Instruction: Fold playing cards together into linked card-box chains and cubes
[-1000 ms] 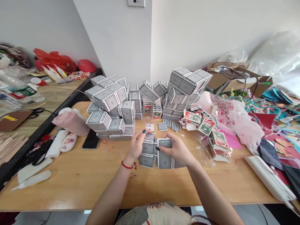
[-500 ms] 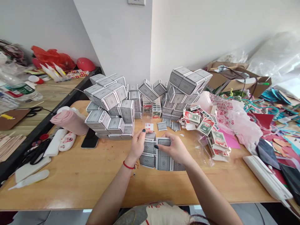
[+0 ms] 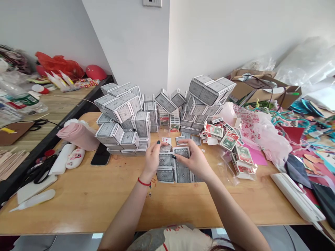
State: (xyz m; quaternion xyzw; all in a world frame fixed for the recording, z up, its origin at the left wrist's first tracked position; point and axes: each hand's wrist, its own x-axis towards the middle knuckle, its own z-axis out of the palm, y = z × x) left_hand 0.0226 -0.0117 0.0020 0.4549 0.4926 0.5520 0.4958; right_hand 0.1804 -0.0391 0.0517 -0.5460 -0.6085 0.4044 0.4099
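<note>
Between my hands is a block of folded playing cards (image 3: 165, 175) with grey patterned backs. My left hand (image 3: 152, 157) grips its left side, thumb up along the edge. My right hand (image 3: 195, 160) pinches a playing card (image 3: 182, 173) against the block's right part, thumb on its face and fingers behind. More of the block shows below my right wrist. Just beyond my hands lie a face-up card (image 3: 166, 140) and a few loose cards (image 3: 195, 140). Stacks of similar card blocks stand behind, at left (image 3: 123, 108) and at right (image 3: 206, 92).
Opened card boxes (image 3: 230, 141) are heaped to the right, beside a plastic bag (image 3: 272, 136). A white case (image 3: 297, 197) lies at the right edge. At left are a phone (image 3: 100, 158), a pink roll (image 3: 77, 136), black scissors (image 3: 36, 172) and a glue bottle (image 3: 34, 200).
The card block has tilted and risen slightly away from me, with both hands moving along. My right hand keeps its pinch on the card and now covers some loose cards behind.
</note>
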